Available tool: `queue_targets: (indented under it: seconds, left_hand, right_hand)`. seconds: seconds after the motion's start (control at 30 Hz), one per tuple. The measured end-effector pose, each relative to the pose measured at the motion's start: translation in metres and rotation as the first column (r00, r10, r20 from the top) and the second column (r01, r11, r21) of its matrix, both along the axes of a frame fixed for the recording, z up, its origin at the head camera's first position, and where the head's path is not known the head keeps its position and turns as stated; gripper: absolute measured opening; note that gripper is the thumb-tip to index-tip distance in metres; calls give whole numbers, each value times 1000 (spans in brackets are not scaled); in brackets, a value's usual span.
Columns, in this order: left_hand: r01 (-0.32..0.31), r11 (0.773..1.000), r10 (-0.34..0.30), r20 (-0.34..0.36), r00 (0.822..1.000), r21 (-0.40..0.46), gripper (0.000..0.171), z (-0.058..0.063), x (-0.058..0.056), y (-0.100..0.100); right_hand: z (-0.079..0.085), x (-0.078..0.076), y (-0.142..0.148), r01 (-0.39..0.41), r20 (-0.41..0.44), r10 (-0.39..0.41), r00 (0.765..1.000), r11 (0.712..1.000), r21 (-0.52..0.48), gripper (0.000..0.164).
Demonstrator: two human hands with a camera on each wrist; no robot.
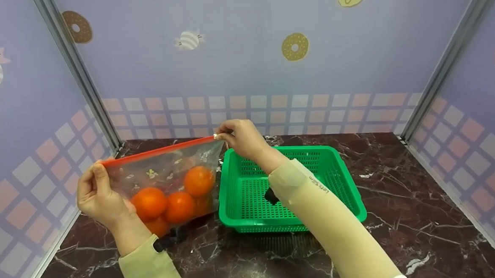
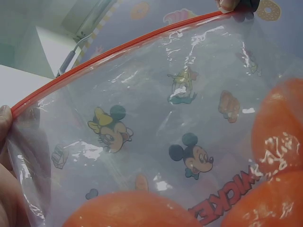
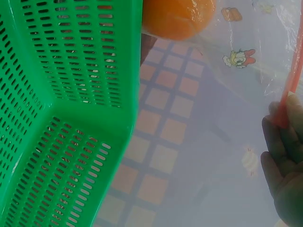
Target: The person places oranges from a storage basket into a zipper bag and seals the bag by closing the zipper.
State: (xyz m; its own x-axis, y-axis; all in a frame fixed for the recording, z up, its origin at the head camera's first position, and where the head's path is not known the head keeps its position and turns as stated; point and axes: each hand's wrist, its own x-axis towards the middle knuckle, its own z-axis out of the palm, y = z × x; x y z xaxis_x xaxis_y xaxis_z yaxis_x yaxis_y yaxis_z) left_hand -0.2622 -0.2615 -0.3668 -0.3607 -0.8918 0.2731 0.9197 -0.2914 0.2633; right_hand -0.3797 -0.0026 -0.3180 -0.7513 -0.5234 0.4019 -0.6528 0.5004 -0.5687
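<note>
A clear zip bag with a red zip strip and printed cartoon figures is stretched between both hands. My left hand pinches the strip's left corner between thumb and fingers. At its other end, my right hand pinches the right corner, above the back left of a green basket. Several oranges lie in the lower part of the bag. In the left wrist view the strip runs as an unbroken line along the top. The right wrist view shows fingers at the strip's end.
The green basket, with slotted walls, stands right of the bag on a dark marbled tabletop. Purple panels with a tiled pattern enclose the table at the back and both sides. My right forearm crosses over the basket.
</note>
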Motion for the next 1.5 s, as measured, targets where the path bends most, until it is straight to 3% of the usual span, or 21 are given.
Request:
queue_targets:
  seconds: [0.3,0.5,0.67,0.73,0.8,0.87,0.97,1.03,1.13,1.23,1.33,1.43,1.5]
  left_hand:
    - [-20,1000,20,2,1000,8,15,0,-1,-1]
    - [-25,1000,26,81,996,-12,6,-3,-2,-5]
    - [-22,1000,21,112,994,15,8,-4,-2,-7]
    - [-34,999,31,127,991,18,7,-3,-1,-6]
    - [-40,999,35,139,990,33,7,0,0,-3]
    - [-79,997,76,167,983,8,4,2,0,2]
    - [-126,990,136,193,972,-63,3,7,-1,13]
    - [-131,985,151,185,971,-112,5,10,-1,22]
    - [-100,978,127,147,981,-182,6,14,0,36]
    - [-61,962,100,136,986,-265,8,20,4,48]
    - [1,924,71,175,982,-382,11,24,10,58]
    - [101,868,37,266,963,-486,9,29,17,67]
    - [178,830,16,342,940,-529,6,31,20,73]
  right_hand:
    - [2,-2,7,14,-17,-13,1000,1000,22,20]
    - [1,1,3,60,-7,-60,998,998,9,21]
    - [5,22,-8,175,4,-176,984,979,-105,24]
    - [8,37,-15,167,80,-157,984,975,-144,24]
    - [8,52,-24,109,201,-78,976,983,-146,21]
    - [6,67,-32,16,363,30,931,993,-121,22]
    - [-3,82,-45,-120,565,157,810,988,-103,29]
    - [-9,88,-52,-149,665,197,720,980,-130,36]
    - [-16,91,-57,-127,746,230,625,973,-193,44]
    - [-18,88,-59,-98,773,253,582,965,-242,54]
    - [-17,83,-57,-99,769,270,579,960,-262,63]
    - [-15,77,-53,-125,773,287,566,956,-264,73]
    - [-14,74,-51,-164,773,305,556,952,-258,78]
